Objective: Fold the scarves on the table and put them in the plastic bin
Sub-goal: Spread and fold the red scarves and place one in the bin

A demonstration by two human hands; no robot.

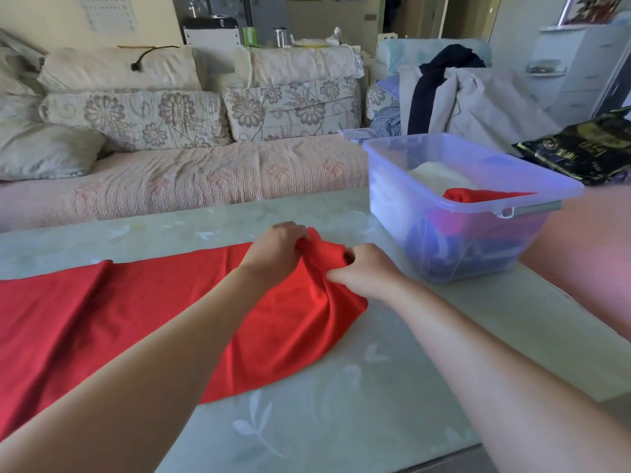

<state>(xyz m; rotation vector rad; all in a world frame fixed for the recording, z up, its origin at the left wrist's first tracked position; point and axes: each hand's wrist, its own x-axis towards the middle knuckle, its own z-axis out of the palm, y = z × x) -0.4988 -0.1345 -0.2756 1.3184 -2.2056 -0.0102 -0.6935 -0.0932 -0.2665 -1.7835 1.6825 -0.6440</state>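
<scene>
Here's the long red scarf (102, 322), spread flat and a little rumpled across the table (341, 387), with its right end gathered into a raised bunch, the left hand (276, 247) and right hand (365, 271) both gripping it there. Just to the right of that bunch stands the clear, blue-tinted plastic bin (409, 227), upright and lidless on the table. Inside it a folded red scarf (478, 194) lies on top, a cream one (437, 175) lies just behind, and darker blue cloth shows through the wall lower down.
</scene>
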